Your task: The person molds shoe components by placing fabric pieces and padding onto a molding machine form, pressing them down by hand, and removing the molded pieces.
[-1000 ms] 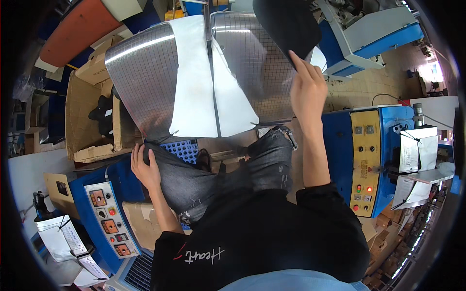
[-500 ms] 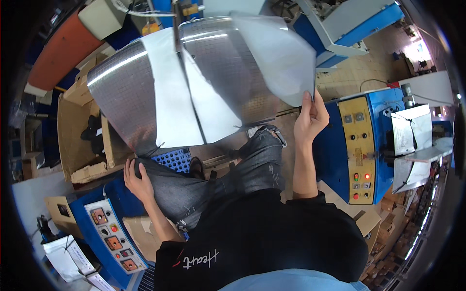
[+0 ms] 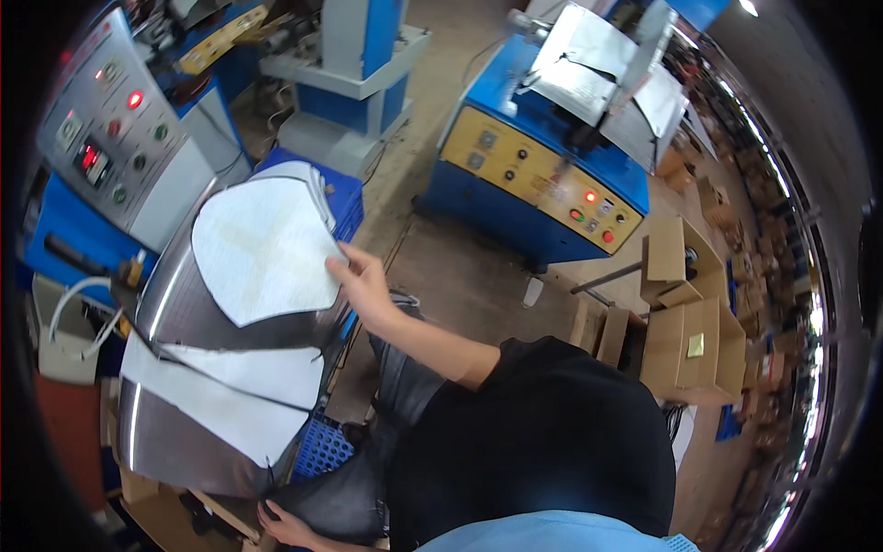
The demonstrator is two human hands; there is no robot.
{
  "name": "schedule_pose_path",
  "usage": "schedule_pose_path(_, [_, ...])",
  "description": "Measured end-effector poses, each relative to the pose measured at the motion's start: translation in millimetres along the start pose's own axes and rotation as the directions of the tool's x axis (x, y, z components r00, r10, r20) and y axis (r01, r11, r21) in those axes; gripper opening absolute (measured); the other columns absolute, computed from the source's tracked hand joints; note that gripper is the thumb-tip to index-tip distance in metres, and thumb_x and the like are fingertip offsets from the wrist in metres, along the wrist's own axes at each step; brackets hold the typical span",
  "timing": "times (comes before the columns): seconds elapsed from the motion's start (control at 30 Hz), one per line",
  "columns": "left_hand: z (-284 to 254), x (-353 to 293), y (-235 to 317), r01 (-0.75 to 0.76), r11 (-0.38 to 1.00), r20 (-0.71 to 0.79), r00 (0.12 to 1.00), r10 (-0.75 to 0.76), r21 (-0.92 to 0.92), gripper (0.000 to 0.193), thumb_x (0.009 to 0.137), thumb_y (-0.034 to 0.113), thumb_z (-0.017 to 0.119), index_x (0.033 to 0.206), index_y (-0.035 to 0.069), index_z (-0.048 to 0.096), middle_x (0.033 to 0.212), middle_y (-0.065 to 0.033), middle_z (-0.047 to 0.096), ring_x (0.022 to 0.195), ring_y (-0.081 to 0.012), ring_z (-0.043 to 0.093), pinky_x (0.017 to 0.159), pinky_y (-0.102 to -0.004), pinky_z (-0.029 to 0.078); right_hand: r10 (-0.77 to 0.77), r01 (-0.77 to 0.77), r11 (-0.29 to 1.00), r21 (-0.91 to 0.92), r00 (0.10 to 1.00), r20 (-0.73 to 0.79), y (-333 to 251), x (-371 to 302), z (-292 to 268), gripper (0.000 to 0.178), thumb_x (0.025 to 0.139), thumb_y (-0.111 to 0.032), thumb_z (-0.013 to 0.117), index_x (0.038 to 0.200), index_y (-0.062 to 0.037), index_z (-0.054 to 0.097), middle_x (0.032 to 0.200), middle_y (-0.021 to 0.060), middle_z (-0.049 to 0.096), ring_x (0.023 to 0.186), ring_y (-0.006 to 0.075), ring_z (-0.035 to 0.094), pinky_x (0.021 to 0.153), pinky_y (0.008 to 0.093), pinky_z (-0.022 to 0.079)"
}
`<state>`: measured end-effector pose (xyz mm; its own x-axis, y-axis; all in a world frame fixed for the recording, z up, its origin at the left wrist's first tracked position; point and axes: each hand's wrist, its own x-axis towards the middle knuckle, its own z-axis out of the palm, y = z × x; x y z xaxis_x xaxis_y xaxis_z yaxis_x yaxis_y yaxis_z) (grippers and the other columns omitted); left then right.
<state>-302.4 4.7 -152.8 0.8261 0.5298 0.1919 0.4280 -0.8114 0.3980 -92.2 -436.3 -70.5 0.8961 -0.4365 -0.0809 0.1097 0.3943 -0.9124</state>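
Observation:
My right hand (image 3: 365, 287) pinches the edge of a flat white cut piece (image 3: 267, 244), thumb on top, with a rounded outline and a pointed near end. The piece is held over the far part of a shiny curved metal table (image 3: 175, 451). Just beyond it, a stack of similar white pieces (image 3: 313, 177) shows partly, lying on a blue crate (image 3: 348, 207). Two white strips (image 3: 221, 400) lie on the table, with dark cords across them. My left hand (image 3: 287, 527) rests by the table's near edge near my leg, fingers apart, holding nothing visible.
A blue machine with a yellow control panel (image 3: 529, 166) stands at the right. A grey control box (image 3: 115, 129) with lit lamps is at the far left. Open cardboard boxes (image 3: 690, 350) stand right of me. A blue perforated mat (image 3: 322, 448) lies by my feet.
My view has swung to the right. The white piece in my right hand has moved away from the table's middle toward the stack on the crate. My left hand stays near my leg.

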Motion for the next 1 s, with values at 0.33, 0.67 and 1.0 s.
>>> schedule_pose_path(0.33, [-8.0, 9.5, -13.8, 0.098, 0.971, 0.161, 0.978, -0.134, 0.216, 0.053, 0.094, 0.052, 0.057, 0.112, 0.006, 0.073, 0.111, -0.0219, 0.068, 0.101, -0.0434, 0.063, 0.088, -0.0536, 0.049, 0.476, -0.538, 0.833, 0.129, 0.816, 0.329, -11.7, -16.5, -4.7, 0.057, 0.096, -0.018, 0.065, 0.142, 0.0045, 0.039, 0.129, 0.0170, 0.058, 0.110, 0.0225, 0.065, 0.089, 0.0348, 0.059])
schedule_pose_path(0.67, [0.3, 21.9, -20.6, -0.488, 0.865, -0.123, 0.871, 0.475, -0.114, 0.055, 0.093, 0.053, 0.056, 0.114, 0.004, 0.072, 0.112, -0.0237, 0.068, 0.103, -0.0439, 0.062, 0.089, -0.0537, 0.048, 0.528, -0.569, 0.821, -0.047, 0.726, 0.440, -7.7, -29.0, 7.3, 0.058, 0.096, -0.011, 0.060, 0.144, 0.0073, 0.033, 0.136, 0.0221, 0.048, 0.124, 0.0328, 0.054, 0.096, 0.0458, 0.058])
schedule_pose_path(1.0, [23.9, 39.8, -64.5, -0.727, 0.644, -0.299, 0.685, 0.664, -0.238, 0.056, 0.094, 0.051, 0.055, 0.116, 0.003, 0.071, 0.115, -0.0254, 0.067, 0.106, -0.0453, 0.061, 0.092, -0.0533, 0.047, 0.225, -0.232, 0.972, 0.030, 0.964, 0.144, 0.6, -12.6, -16.4, 0.044, 0.095, -0.019, 0.066, 0.129, 0.0059, 0.052, 0.118, 0.0162, 0.064, 0.105, 0.0234, 0.065, 0.088, 0.0373, 0.056])
